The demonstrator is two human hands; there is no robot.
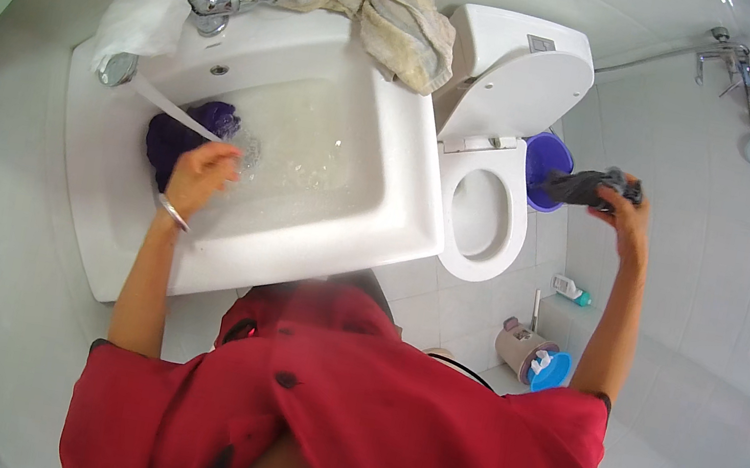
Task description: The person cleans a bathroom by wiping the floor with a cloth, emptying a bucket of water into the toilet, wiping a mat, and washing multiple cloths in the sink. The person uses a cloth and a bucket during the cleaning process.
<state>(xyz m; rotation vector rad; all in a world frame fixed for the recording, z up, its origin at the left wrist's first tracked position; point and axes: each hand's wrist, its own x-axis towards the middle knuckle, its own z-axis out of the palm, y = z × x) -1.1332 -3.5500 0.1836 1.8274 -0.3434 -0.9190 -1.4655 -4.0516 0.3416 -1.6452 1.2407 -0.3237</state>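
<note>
My left hand, with a bracelet at the wrist, is over the white washbasin. Its fingers are loosely bent, and nothing shows in them. Close beside it, a stream of water falls from the tap into the shallow water of the basin. A dark purple cloth lies wet in the basin, partly behind this hand. Out to the right, my right hand grips a bunched dark grey cloth. The cloth's free end hangs over the rim of a purple bucket.
A toilet with its lid raised stands between basin and bucket. A stained towel drapes over the basin's back corner; a white cloth covers part of the tap. Lower right are a bottle, a beige bin and a blue basin.
</note>
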